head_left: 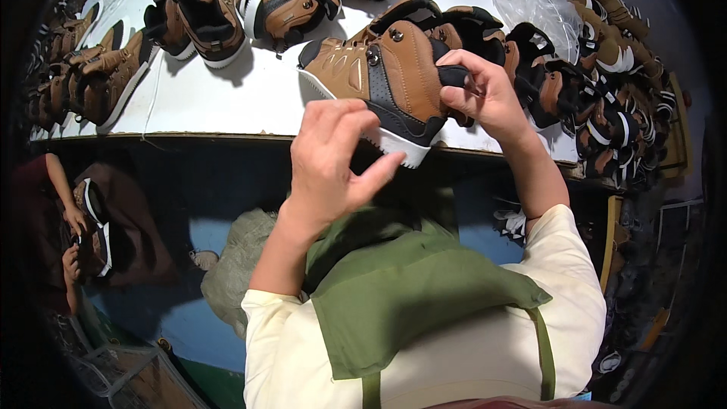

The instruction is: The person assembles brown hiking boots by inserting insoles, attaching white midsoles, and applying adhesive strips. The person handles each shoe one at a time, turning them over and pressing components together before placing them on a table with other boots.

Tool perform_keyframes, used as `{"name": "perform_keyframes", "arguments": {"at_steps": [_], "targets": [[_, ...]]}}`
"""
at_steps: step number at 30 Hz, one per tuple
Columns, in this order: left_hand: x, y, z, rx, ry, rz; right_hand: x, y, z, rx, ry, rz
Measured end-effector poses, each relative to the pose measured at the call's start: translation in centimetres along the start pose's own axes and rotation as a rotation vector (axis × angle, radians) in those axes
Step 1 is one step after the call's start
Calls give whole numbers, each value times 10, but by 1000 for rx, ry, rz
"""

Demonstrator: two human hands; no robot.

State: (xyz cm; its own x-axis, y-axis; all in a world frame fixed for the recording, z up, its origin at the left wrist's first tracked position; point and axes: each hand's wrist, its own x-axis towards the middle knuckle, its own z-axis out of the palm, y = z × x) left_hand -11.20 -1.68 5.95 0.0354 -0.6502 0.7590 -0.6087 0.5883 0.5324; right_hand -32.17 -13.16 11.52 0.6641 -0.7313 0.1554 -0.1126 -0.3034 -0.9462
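Note:
A brown and black high-top boot (401,68) with a white sole is tilted at the table's front edge, its toe pointing left. My right hand (485,95) is closed on the black padded collar at the boot's heel end, pinching it between thumb and fingers. Beside the white sole, my left hand (326,155) has its thumb stretched out and its fingers apart and slightly bent. Its fingertips are close to the sole edge; whether they touch it I cannot tell. The inside of the boot is mostly hidden.
More brown boots stand on the white table (197,110), with a boot pair (204,15) at left. Clear plastic (534,4) lies at the back right, near piled shoes (621,106). At far left, another person's hands (73,238) hold a shoe (97,223).

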Motion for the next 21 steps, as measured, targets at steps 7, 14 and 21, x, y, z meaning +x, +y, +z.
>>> {"name": "perform_keyframes", "arguments": {"at_steps": [7,14,21], "targets": [[8,16,-9,190,-156,86,8,-5,8,35,-10,13],[14,16,-10,232,-166,162,29,-24,12,-4,-40,2],[23,17,-19,341,26,321,63,-40,20,59,-85,-73]]}}
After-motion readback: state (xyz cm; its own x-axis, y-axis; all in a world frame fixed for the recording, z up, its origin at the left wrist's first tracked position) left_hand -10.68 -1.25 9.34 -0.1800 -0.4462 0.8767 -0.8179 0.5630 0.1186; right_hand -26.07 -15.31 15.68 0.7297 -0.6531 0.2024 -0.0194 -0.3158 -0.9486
